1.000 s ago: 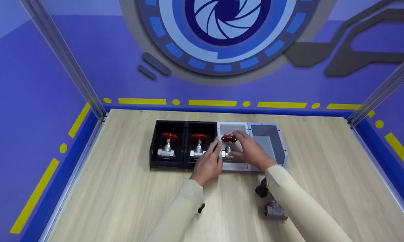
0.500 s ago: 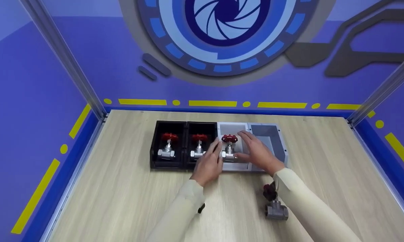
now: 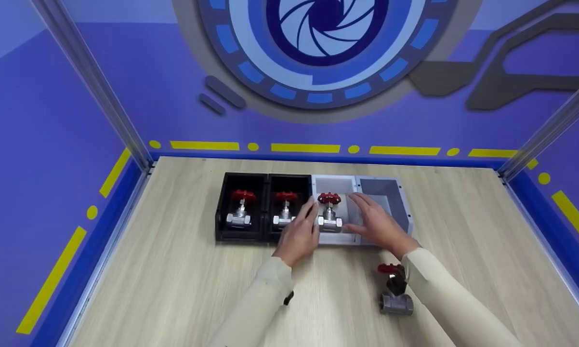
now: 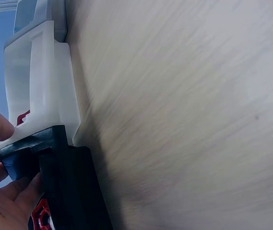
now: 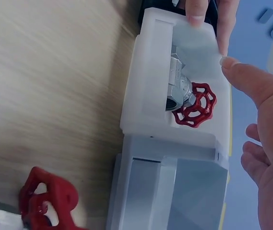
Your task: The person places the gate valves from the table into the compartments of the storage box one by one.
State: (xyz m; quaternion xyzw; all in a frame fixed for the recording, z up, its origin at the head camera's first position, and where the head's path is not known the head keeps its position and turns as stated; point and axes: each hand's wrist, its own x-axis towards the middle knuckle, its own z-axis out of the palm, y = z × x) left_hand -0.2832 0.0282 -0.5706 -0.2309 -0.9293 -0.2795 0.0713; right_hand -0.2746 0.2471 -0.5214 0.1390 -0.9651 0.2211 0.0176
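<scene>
In the head view my left hand [image 3: 298, 237] straddles the wall between the second black bin [image 3: 271, 237] and the white bin [image 3: 334, 239], pinching it. Its fingers reach into the black side in the left wrist view. A silver valve with a red handwheel [image 3: 329, 198] stands upright in the white bin, left of my right hand [image 3: 379, 223]. That hand is spread and holds nothing, its fingers extended over the white and grey bins. The right wrist view shows the valve's handwheel [image 5: 197, 106] apart from the fingers.
Two similar valves stand in the black bins, one with its handwheel [image 3: 243, 195] at far left. The grey bin [image 3: 385, 212] ends the row. Another valve [image 3: 396, 304] stands on the wooden table [image 3: 467, 250] beside my right sleeve. Blue walls enclose the table.
My right hand has let go of the valve in the white bin and drawn back to the right. The valve stays in place, and my left hand has not visibly moved.
</scene>
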